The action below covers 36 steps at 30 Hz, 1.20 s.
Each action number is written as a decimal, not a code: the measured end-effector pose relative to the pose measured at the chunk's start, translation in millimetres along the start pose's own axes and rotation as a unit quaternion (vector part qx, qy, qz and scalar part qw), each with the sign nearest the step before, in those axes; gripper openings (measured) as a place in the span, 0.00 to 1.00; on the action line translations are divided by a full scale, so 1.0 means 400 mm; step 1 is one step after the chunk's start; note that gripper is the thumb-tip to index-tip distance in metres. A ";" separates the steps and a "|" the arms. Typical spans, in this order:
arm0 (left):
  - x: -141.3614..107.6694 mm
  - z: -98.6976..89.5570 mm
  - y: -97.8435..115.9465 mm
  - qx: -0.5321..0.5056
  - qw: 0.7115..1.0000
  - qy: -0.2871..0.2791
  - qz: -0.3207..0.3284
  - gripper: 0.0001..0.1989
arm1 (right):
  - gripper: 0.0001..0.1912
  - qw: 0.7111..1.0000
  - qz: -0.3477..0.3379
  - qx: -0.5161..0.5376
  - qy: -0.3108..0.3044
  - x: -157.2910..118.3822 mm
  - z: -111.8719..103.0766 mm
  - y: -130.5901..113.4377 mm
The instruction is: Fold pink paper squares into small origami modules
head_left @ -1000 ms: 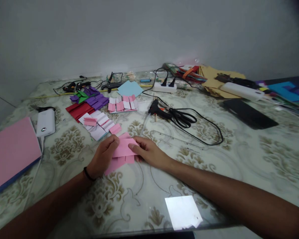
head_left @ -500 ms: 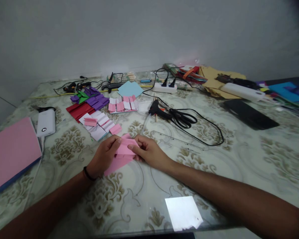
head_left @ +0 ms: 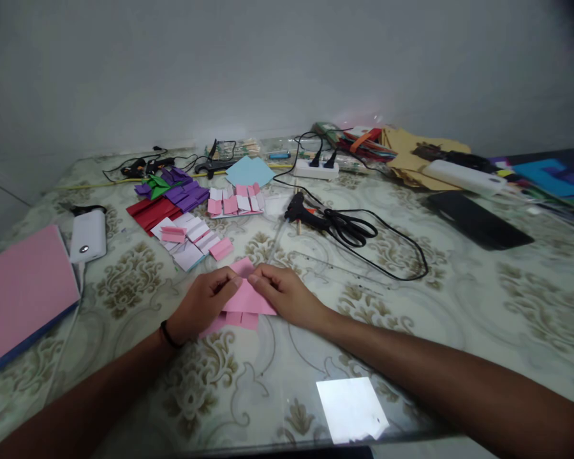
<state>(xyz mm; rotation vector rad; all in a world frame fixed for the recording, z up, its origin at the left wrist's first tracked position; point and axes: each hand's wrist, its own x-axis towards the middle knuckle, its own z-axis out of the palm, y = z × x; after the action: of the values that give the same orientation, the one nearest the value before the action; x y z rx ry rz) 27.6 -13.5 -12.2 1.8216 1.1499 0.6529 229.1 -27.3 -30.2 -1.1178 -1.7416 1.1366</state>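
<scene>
A folded pink paper (head_left: pixel 249 301) is pinched between my two hands over the middle of the patterned table. My left hand (head_left: pixel 203 299), with a dark band at the wrist, grips its left side, thumb on top. From the right, my right hand (head_left: pixel 283 292) pinches the upper edge, its thumb close to the other thumb. More pink paper (head_left: pixel 242 320) lies just below the held piece. Beyond my hands are folded white and pink papers (head_left: pixel 189 239), and a black glue gun (head_left: pixel 306 213) rests with its cable coiled.
Red and purple folded papers (head_left: pixel 186 193) lie at the back left. A white power bank (head_left: pixel 88 236) and a large pink sheet (head_left: pixel 26 290) are at the left. A power strip (head_left: pixel 316 169) stands at the back; a black phone-like object (head_left: pixel 481 220) lies right.
The pink paper has been turned or bent, with its lower edge now nearer me. Both hands have shifted slightly, and their thumbs have come closer together at its upper edge.
</scene>
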 end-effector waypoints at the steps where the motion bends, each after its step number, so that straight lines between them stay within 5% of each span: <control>1: 0.001 -0.001 0.001 -0.001 1.000 -0.011 -0.001 0.16 | 0.20 1.000 0.002 -0.003 -0.004 0.000 0.000 0.000; 8: 0.003 -0.006 0.006 -0.024 0.999 -0.024 -0.010 0.15 | 0.17 1.000 0.002 -0.001 -0.015 -0.001 0.001 -0.003; 19: 0.008 -0.004 -0.007 0.014 0.999 0.038 0.000 0.17 | 0.19 0.992 0.047 0.116 -0.006 0.006 0.001 -0.003; 28: 0.012 -0.002 -0.012 0.005 0.997 0.078 0.014 0.14 | 0.20 0.994 0.057 0.080 -0.039 0.001 0.001 -0.007; 36: 0.009 -0.001 -0.010 -0.017 0.996 0.084 -0.003 0.18 | 0.18 0.994 0.037 0.106 -0.001 -0.004 0.001 -0.013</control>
<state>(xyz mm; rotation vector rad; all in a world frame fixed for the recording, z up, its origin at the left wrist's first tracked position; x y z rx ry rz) 27.3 -9.3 -15.5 1.7609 1.2445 0.8299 228.0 -29.9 -25.7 -1.0570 -1.5499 1.3347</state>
